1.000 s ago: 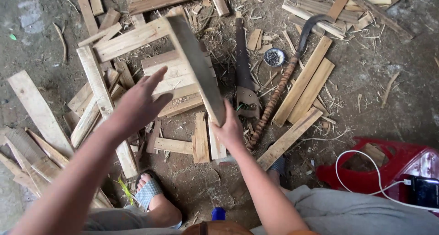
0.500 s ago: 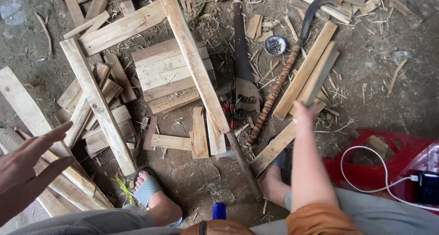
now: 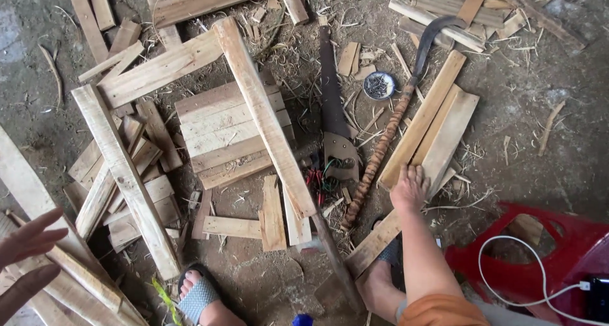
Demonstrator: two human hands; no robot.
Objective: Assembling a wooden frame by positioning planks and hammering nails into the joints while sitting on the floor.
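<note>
From the head camera, my right hand (image 3: 409, 187) lies flat, fingers spread, on the near ends of the planks (image 3: 431, 132) right of the frame (image 3: 190, 119), gripping nothing yet. My left hand (image 3: 28, 256) hovers open and empty over slats (image 3: 70, 275) at the left edge. The frame looks only partly nailed. A sickle (image 3: 393, 129), saw (image 3: 330, 91), nail dish (image 3: 379, 85) and scraps crowd the reach.

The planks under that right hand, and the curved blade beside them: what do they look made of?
The planks look like bare, unfinished wood: pale, grainy, rough-cut. The curved blade seems dark, dull metal; its long handle looks wooden, perhaps wrapped. The right hand rests on the planks.
</note>
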